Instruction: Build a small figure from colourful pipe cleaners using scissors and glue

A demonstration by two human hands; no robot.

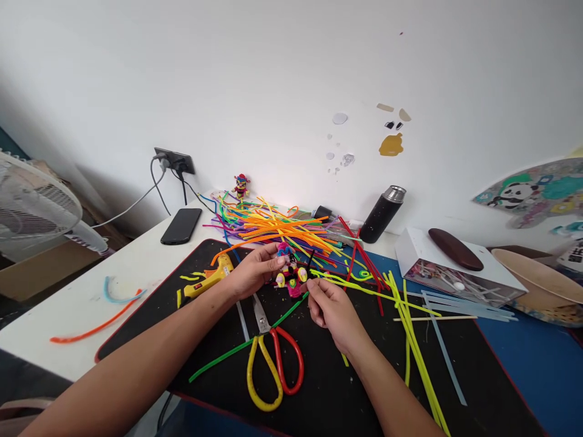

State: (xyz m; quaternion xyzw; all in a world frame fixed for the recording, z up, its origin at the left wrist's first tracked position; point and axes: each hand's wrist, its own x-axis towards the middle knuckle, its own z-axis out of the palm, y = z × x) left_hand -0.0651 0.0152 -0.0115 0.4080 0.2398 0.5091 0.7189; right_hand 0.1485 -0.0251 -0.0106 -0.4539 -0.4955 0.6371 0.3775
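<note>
The white box [469, 258] stands at the right, before the wall, with a jumble of thin sticks [449, 282] visible through its front; a brown case [455, 249] lies closed on its lid. Just beside it, at the far right, is a tan bowl [537, 276], its contents hard to make out. A black flask [380, 218] with a metal cap is near the wall, left of the box.

The figure [292, 285], pink, black and yellow, is held up over the black mat [337, 388], between both hands. The left hand [260, 267] pinches its head between thumb and fingers. The right hand [328, 303] has its fingertips pressed together at the figure's side; whether they grip it cannot be told.

The mat's red edge crosses the white desk [150, 261] on the left and runs along the near side; on the right the mat borders a blue surface [514, 358]. Scissors [263, 321] lie below the hands, handles toward the person, with a green stem [218, 359] crossing them. A glue gun [207, 282] sits close to the left wrist, and a heap of coloured stems [277, 226] bounds the far side. Black mat shows between the scissors and the right forearm.
</note>
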